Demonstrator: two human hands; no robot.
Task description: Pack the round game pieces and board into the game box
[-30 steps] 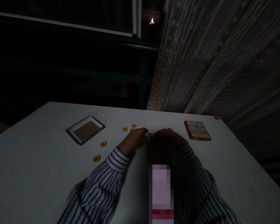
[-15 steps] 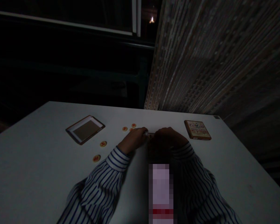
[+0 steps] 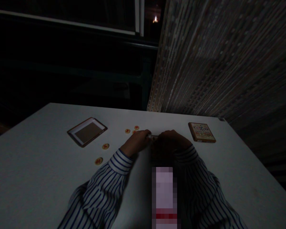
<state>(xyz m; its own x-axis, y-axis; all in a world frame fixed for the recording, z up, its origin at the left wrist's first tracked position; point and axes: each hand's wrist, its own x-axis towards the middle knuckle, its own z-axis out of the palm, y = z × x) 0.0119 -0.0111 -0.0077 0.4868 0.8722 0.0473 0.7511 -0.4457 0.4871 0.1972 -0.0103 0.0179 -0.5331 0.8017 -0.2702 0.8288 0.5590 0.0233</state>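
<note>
The left hand (image 3: 138,141) and right hand (image 3: 174,140) are positioned over the middle of the white table (image 3: 50,184), slightly apart. Both hands are curled inward. A dark item with a pale upper edge (image 3: 154,136) is located between them; its edge spans the gap from the left fingertips to the right hand. Shadow hides the finger contact, so whether either hand pinches the item cannot be told.

Five round xiangqi pieces with red characters lie flat to the left: a near piece (image 3: 98,161), a middle piece (image 3: 105,146) and a far group of three (image 3: 127,131) just beside the left hand. Beyond them, farther left, is an open shallow box tray (image 3: 73,137). A flat box with a printed cover (image 3: 201,132) lies to the right of the right hand.
</note>
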